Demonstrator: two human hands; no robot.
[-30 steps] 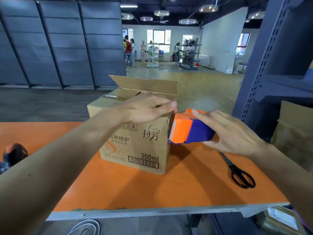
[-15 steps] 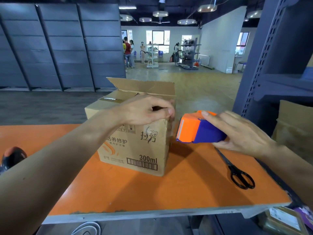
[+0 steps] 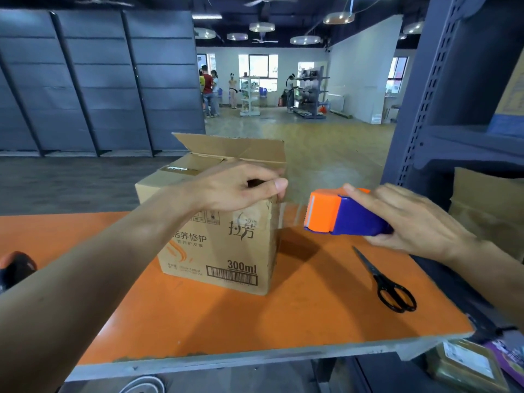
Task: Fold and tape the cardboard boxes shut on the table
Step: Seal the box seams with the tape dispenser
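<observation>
A brown cardboard box (image 3: 221,248) printed "300ml" stands on the orange table (image 3: 312,313), its far flap still raised. My left hand (image 3: 241,188) rests on the box's near right top corner, thumb and fingers pinching at the edge. A thin clear strip of tape (image 3: 293,215) stretches from that corner to the orange and purple tape dispenser (image 3: 340,212). My right hand (image 3: 408,219) grips the dispenser from above and behind, holding it just above the table to the right of the box.
Black scissors (image 3: 388,285) lie on the table near the right edge. A dark round object (image 3: 14,269) sits at the far left. A blue metal rack (image 3: 425,109) with cardboard stands at right. More packages (image 3: 467,367) lie below the table. People stand far off.
My right hand has drawn the dispenser away from the box to the right, pulling tape out. My left hand stayed on the box corner, fingers curling tighter.
</observation>
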